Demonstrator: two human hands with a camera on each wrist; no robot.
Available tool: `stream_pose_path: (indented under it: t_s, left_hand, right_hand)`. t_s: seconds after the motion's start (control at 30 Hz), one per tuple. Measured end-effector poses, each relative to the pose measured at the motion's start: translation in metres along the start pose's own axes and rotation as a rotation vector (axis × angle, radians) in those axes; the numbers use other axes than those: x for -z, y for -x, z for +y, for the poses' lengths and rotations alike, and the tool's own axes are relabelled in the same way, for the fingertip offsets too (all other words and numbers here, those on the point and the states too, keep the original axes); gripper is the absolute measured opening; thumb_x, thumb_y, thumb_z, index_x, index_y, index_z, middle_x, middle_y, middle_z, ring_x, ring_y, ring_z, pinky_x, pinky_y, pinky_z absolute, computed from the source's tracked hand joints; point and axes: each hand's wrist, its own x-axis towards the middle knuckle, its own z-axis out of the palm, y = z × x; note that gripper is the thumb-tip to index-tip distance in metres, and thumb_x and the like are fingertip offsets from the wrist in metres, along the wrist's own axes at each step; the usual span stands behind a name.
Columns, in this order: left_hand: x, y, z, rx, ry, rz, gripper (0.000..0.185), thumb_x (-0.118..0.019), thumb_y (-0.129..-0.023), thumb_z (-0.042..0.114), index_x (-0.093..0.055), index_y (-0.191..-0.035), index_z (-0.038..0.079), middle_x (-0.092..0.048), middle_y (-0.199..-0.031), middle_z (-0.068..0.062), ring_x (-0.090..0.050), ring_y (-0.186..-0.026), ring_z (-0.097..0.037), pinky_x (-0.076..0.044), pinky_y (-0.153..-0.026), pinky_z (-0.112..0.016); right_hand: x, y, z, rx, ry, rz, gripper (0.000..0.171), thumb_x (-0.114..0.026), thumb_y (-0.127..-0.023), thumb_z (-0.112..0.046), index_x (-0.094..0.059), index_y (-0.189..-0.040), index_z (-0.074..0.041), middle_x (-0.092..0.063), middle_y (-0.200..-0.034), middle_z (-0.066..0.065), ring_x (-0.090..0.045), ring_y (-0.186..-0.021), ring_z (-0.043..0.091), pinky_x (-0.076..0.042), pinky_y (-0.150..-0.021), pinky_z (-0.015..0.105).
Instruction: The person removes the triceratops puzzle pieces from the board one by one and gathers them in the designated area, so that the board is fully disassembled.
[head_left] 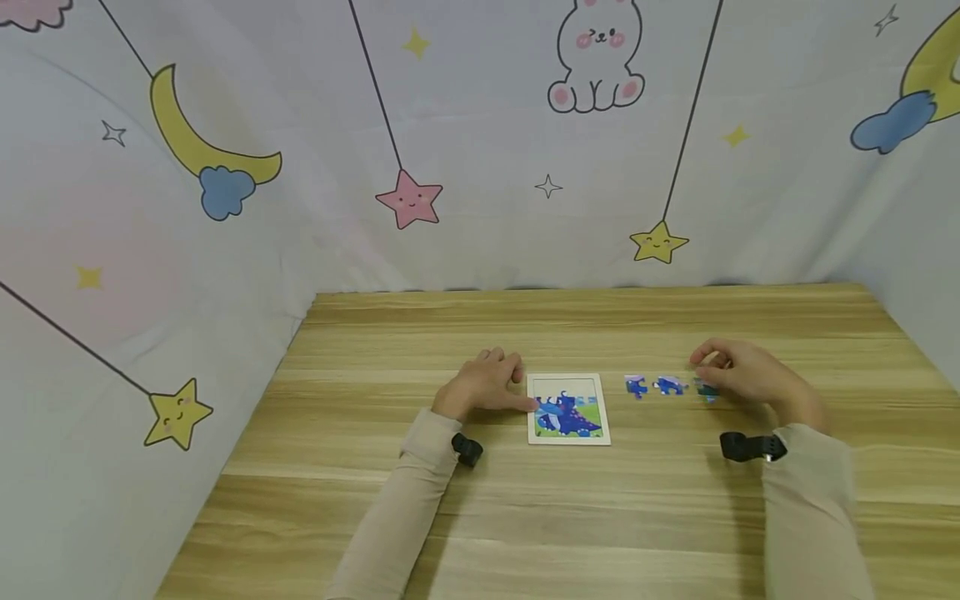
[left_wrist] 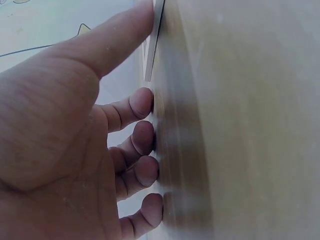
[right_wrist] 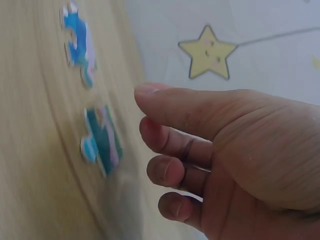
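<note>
A white-framed jigsaw puzzle (head_left: 567,421) lies on the table, its lower part filled with a blue dinosaur picture and its upper strip pale. My left hand (head_left: 487,385) touches the left edge of this frame with the thumb (left_wrist: 125,37); its other fingertips rest on the tabletop. To the right lie three loose jigsaw pieces in a row: a left piece (head_left: 636,386), a middle piece (head_left: 670,385) and a right, dark green piece (right_wrist: 104,140). Just above the right piece hovers my right hand (head_left: 738,373), fingers loosely bent, holding nothing and apart from the piece.
The wood-grain table (head_left: 600,517) reaches back to a pale cloth backdrop (head_left: 487,125) printed with stars, moons and a rabbit. Each wrist carries a black strapped device, one on the left (head_left: 467,450) and one on the right (head_left: 750,447).
</note>
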Motion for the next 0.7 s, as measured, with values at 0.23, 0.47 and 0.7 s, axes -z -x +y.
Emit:
stream_pose_path:
  t_s: [0.23,0.47,0.7]
  left_hand:
    - [0.001,0.000,-0.005,-0.027,0.011,-0.022,0.046,-0.070,-0.087,0.058,-0.050,-0.104,0.020,-0.045,-0.098,-0.001,-0.039,-0.090,-0.019,-0.032,-0.075,-0.033]
    - [0.002,0.000,-0.006,-0.043,-0.003,-0.053,0.054,-0.077,-0.079,0.061,-0.050,-0.105,0.022,-0.042,-0.099,-0.002,-0.038,-0.092,-0.020,-0.031,-0.076,-0.034]
    - [0.001,-0.001,-0.002,-0.026,-0.065,-0.049,0.060,-0.077,-0.076,0.065,-0.047,-0.104,0.021,-0.039,-0.099,-0.002,-0.037,-0.092,-0.021,-0.029,-0.075,-0.036]
  right_hand:
    - [-0.019,-0.021,-0.041,0.040,0.002,-0.018,0.018,-0.060,-0.101,-0.012,-0.062,-0.117,-0.003,-0.063,-0.088,0.007,-0.054,-0.072,0.019,-0.045,-0.060,0.033]
    - [-0.048,-0.042,-0.076,0.139,-0.014,-0.067,0.015,-0.061,-0.100,-0.010,-0.064,-0.114,-0.005,-0.062,-0.086,0.006,-0.053,-0.069,0.017,-0.045,-0.059,0.032]
    - [-0.078,-0.058,-0.106,0.215,-0.042,-0.173,0.018,-0.064,-0.098,-0.010,-0.065,-0.116,-0.007,-0.060,-0.084,0.001,-0.052,-0.072,0.015,-0.044,-0.063,0.030]
